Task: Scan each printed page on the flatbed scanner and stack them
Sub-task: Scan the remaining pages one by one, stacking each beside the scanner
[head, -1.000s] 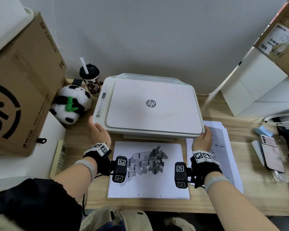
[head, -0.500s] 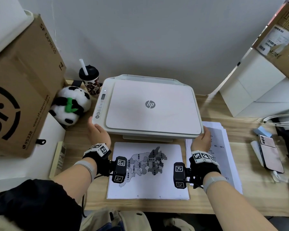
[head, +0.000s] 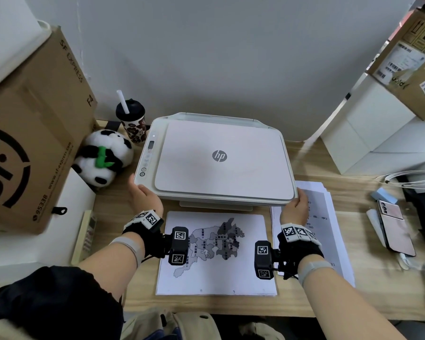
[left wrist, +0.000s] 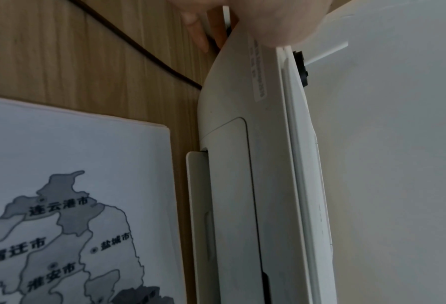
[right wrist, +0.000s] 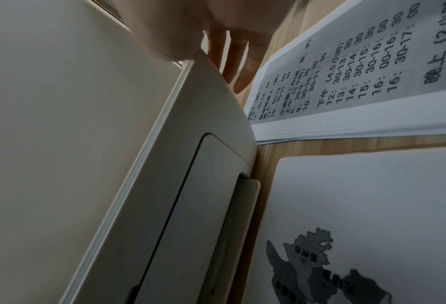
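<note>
The white HP flatbed scanner [head: 219, 158] sits at the desk's middle with its lid down. My left hand [head: 145, 197] grips its front-left corner, and my right hand [head: 296, 204] grips the front-right corner, thumb on the top edge. In the right wrist view the fingers [right wrist: 232, 57] run down the side of the scanner [right wrist: 190, 164]. The left wrist view shows fingertips [left wrist: 195, 30] beside the scanner [left wrist: 268, 164]. A printed map page [head: 216, 251] lies in front of the scanner. A stack of text pages [head: 329, 229] lies to its right, partly under my right hand.
A large cardboard box [head: 30, 143], a panda plush [head: 103, 155] and a lidded cup with a straw [head: 131, 121] stand to the left. A phone [head: 395, 227], white cables [head: 412, 177] and white boxes [head: 368, 133] are on the right. A remote [head: 87, 231] lies front left.
</note>
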Available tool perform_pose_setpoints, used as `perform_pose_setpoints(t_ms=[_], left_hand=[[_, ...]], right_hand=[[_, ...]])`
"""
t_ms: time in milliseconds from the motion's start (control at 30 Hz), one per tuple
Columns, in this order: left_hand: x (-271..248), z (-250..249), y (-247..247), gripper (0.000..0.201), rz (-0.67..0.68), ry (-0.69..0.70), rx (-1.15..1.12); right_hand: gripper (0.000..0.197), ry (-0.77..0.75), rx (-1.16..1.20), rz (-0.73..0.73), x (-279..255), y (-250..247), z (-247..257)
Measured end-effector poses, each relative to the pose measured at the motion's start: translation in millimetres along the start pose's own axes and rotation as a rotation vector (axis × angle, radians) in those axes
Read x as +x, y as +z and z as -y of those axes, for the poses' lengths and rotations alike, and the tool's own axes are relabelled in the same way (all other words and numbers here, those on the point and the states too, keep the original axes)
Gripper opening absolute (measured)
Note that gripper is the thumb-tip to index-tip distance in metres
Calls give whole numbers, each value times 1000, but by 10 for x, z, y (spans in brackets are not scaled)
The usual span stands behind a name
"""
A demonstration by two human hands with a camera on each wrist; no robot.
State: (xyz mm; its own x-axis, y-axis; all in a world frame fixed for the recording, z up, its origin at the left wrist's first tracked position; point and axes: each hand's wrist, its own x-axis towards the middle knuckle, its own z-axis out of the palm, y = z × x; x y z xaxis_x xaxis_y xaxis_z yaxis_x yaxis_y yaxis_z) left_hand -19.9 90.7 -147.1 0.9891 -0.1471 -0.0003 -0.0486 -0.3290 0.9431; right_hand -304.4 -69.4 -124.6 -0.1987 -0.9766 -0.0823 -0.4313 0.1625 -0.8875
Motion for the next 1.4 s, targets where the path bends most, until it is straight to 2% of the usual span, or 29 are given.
perform_pose_setpoints(t_ms=[633, 867, 933, 1000, 1067, 1133, 1233, 1300, 1367, 1400], left_hand=[[18, -132, -96, 45, 73, -113, 65], [12, -324, -180, 51, 125, -149, 209], [-7, -475, -266, 53, 146, -71, 376], [18, -616, -305, 52, 188, 128, 607], [38, -766, -263, 47, 286, 231, 789], [71, -875, -194, 41, 418, 195, 901], [244, -900, -114, 41, 551, 66, 908], [364, -911, -115, 38, 591, 32, 813], [455, -959, -116, 20, 602, 43, 687], [503, -995, -104, 26, 593, 24, 609]], right_hand=[[36, -18, -8, 30, -33, -99, 85], [34, -35, -27, 18, 1, -95, 50], [34, -31, -39, 17, 8, -95, 51], [34, -23, -38, 18, 11, -97, 58], [35, -11, -36, 21, 11, -101, 65], [35, 7, -27, 33, 9, -113, 84], [36, 42, -25, 60, 20, -130, 108], [37, 64, -26, 80, 42, -134, 115], [39, 90, -16, 87, 59, -140, 133], [40, 97, -3, 76, 65, -146, 153]])
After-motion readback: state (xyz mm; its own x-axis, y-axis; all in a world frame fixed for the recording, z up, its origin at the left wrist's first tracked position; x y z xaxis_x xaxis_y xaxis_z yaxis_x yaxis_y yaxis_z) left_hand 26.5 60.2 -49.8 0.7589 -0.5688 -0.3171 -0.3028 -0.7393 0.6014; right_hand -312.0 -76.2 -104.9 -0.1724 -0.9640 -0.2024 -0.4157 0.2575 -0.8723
